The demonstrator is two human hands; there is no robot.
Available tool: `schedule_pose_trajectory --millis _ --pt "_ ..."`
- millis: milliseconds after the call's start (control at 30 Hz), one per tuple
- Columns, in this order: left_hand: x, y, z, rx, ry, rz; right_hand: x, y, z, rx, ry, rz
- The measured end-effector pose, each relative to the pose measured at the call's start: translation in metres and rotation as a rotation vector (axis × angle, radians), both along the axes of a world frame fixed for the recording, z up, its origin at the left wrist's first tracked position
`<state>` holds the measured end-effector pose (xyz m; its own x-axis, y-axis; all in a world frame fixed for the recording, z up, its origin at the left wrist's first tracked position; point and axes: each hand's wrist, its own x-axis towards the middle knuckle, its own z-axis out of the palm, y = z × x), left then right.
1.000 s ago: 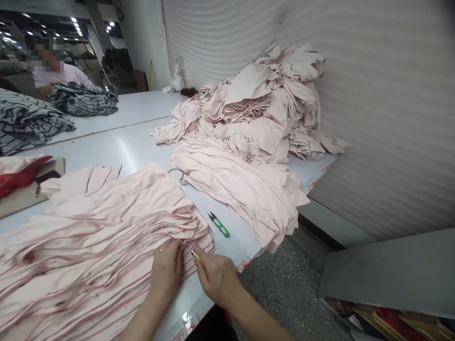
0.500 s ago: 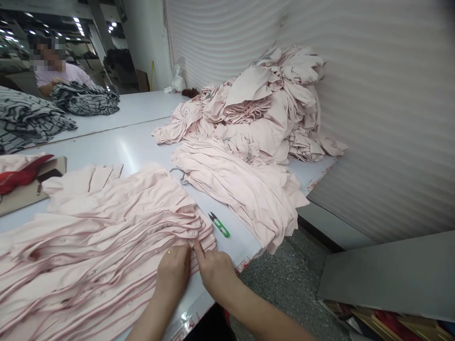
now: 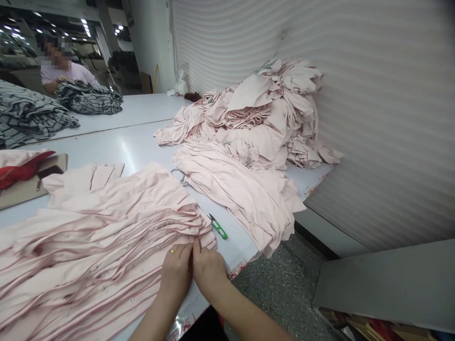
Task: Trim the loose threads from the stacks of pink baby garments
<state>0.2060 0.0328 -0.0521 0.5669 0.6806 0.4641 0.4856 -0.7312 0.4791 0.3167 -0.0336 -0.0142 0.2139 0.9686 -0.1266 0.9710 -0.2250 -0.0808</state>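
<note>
Overlapping pink garments [image 3: 106, 241] with buttons along their edges lie spread over the near left of the table. At their right end my left hand [image 3: 177, 267] is closed on a garment's edge, a yellow ring-like spot showing on one finger. Pressed against it, my right hand [image 3: 209, 270] pinches the same edge, its fingers curled. The exact bit of cloth between the fingertips is hidden. Just beyond the hands lies a pair of green thread snips [image 3: 218, 227], blades pointing away, touched by neither hand.
A bundle of pink cloth [image 3: 234, 189] lies right of the snips, with a tall pink heap [image 3: 270, 113] behind it against the wall. Striped dark cloth [image 3: 31, 113] and a co-worker [image 3: 67, 73] are at the far left. A cardboard piece with red cloth [image 3: 24, 175] lies left.
My right index finger, stretched out before, is now curled in, and my right hand has drawn closer to the left. The camera view has shifted slightly.
</note>
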Motion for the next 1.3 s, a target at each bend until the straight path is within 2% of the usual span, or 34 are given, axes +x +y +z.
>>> schedule_pose_trajectory --millis 67,167,267,367,500,567,733,900,1033,1133,1200,1300 --pt "0.003 0.003 0.002 0.005 0.029 0.030 0.007 -0.007 0.001 -0.014 -0.009 0.067" --pt "0.014 0.015 0.006 -0.026 0.052 0.118 0.025 -0.023 0.003 0.064 0.060 0.169" --pt "0.016 0.019 0.006 -0.064 0.051 0.163 0.035 -0.026 0.002 0.211 0.209 0.123" --pt "-0.006 0.010 0.005 -0.035 0.057 0.207 0.032 -0.021 -0.002 0.282 0.305 0.102" --pt "-0.048 -0.005 0.007 0.039 0.163 0.243 0.019 -0.027 -0.001 0.278 0.383 0.203" --pt "-0.059 -0.006 0.008 0.027 0.120 0.218 0.010 -0.030 0.000 0.261 0.402 0.256" --pt "-0.057 -0.001 0.006 0.018 -0.006 0.212 -0.015 -0.019 0.003 0.224 0.248 0.258" --pt "-0.056 -0.001 0.002 -0.076 -0.072 0.322 -0.023 -0.016 0.009 0.230 0.213 0.257" --pt "-0.060 0.001 0.000 -0.056 -0.082 0.218 -0.028 -0.021 0.004 0.255 0.140 0.267" --pt "-0.061 0.003 0.000 -0.007 -0.086 0.211 -0.033 -0.023 -0.001 0.269 0.060 0.276" --pt "-0.060 0.004 0.001 0.031 -0.087 0.198 -0.034 -0.022 -0.003 0.252 0.030 0.273" --pt "-0.058 0.003 0.004 0.099 -0.075 0.104 -0.035 -0.018 -0.004 0.198 -0.016 0.247"
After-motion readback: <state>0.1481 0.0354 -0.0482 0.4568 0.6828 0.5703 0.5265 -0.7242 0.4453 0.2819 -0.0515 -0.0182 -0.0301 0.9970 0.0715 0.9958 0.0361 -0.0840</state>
